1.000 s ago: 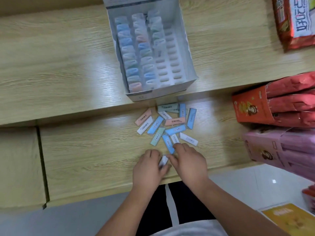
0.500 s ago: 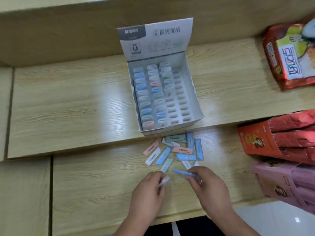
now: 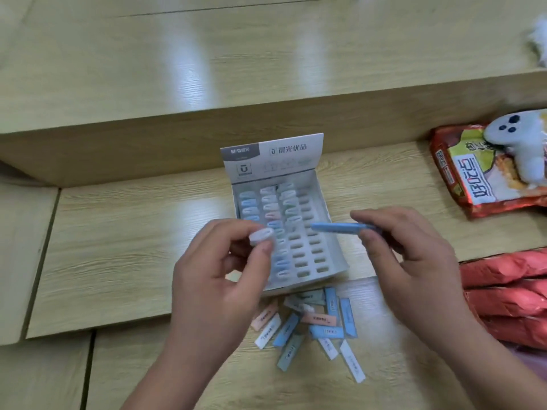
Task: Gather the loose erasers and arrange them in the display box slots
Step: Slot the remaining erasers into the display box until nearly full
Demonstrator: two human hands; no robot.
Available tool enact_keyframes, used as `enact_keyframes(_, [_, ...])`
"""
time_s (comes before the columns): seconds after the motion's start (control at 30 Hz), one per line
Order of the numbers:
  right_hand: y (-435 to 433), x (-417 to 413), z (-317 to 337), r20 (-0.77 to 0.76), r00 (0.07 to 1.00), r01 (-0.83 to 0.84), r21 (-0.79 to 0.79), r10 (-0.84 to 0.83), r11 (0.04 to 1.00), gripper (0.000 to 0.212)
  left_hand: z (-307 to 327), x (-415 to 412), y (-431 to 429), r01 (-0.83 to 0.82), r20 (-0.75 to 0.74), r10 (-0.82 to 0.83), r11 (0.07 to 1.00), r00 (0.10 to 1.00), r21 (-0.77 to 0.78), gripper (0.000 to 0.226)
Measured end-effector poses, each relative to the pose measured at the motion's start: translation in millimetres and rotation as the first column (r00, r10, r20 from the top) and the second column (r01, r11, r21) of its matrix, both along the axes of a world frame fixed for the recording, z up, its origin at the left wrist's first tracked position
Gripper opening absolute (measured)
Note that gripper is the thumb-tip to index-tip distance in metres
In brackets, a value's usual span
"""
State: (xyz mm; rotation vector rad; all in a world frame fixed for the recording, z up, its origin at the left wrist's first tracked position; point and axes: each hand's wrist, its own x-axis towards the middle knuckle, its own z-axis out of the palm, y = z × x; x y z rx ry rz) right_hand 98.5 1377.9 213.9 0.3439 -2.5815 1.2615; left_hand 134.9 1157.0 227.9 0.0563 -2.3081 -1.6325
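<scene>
- I am viewing the workspace through the head camera, which is looking down at a stepped wooden shelf.
- Left hand: I am pinching a white eraser between the thumb and the curled forefinger. The hand is hovering over the near-left part of the display box.
- Right hand: I am gripping one end of a blue eraser between the thumb and the fingers. The eraser is lying roughly level, and its free end is pointing left over the middle of the box.
- The two held erasers are sitting apart, with a gap showing between them.
- The display box is standing open on the middle step, with its lid flap rising upright at the far end. The left columns of slots are carrying erasers; the right-hand column is showing open slots.
- The loose erasers are lying in a scattered heap on the lower step, just in front of the box. Blue, white, pink and green pieces are overlapping there.
- At the right, a white plush toy is lying on a red snack bag, and red packs are lying stacked nearer to me.
</scene>
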Motion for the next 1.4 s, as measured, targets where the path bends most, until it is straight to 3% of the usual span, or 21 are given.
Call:
enact_keyframes(0.3, [-19.8, -49.3, -27.4, 0.049, 0.982, -0.187, 0.262, 0.18, 0.947, 0.012, -13.8, -17.6, 10.3, -0.083, 0.124, 0.078, 0.996, 0.989, 0.033, 0.027])
enact_keyframes(0.77, [-15.2, -63.6, -40.9, -0.147, 0.881, -0.341, 0.463, 0.45, 0.818, 0.008, -21.6, -23.7, 19.7, -0.061, 0.128, 0.069, 0.996, 0.989, -0.067, 0.016])
enact_keyframes(0.87, [-15.6, -67.5, -40.7, -0.106, 0.882, -0.351, 0.502, 0.459, 0.791, 0.025, -25.9, -26.3, 23.0, -0.045, 0.151, 0.06, 0.994, 0.987, -0.104, 0.014])
enact_keyframes(0.97, [-14.8, -66.1, -37.4, -0.045, 0.885, -0.392, 0.466, 0.463, 0.794, 0.031, -30.7, -28.7, 25.3, -0.025, 0.139, 0.057, 0.975, 0.989, -0.221, 0.015])
enact_keyframes(1.07, [-13.4, -61.0, -27.7, 0.01, 0.889, -0.434, 0.333, 0.457, 0.837, 0.031, -36.5, -31.9, 26.7, 0.021, 0.141, 0.028, 0.943, 0.99, -0.331, 0.017])
enact_keyframes(1.2, [-19.0, -59.5, -23.2, -0.025, 0.877, -0.452, 0.298, 0.48, 0.841, 0.021, -41.0, -34.6, 28.0, 0.044, 0.108, 0.011, 0.868, 0.994, -0.495, 0.014])
enact_keyframes(1.3, [-20.8, -62.7, -28.1, -0.068, 0.884, -0.419, 0.318, 0.462, 0.85, 0.013, -45.0, -34.1, 28.3, 0.033, 0.088, 0.017, 0.846, 0.996, -0.533, 0.012])
enact_keyframes(1.4, [-18.4, -63.6, -32.4, -0.109, 0.884, -0.394, 0.349, 0.455, 0.85, 0.01, -49.1, -33.2, 26.7, 0.033, 0.1, 0.021, 0.864, 0.995, -0.503, 0.026])
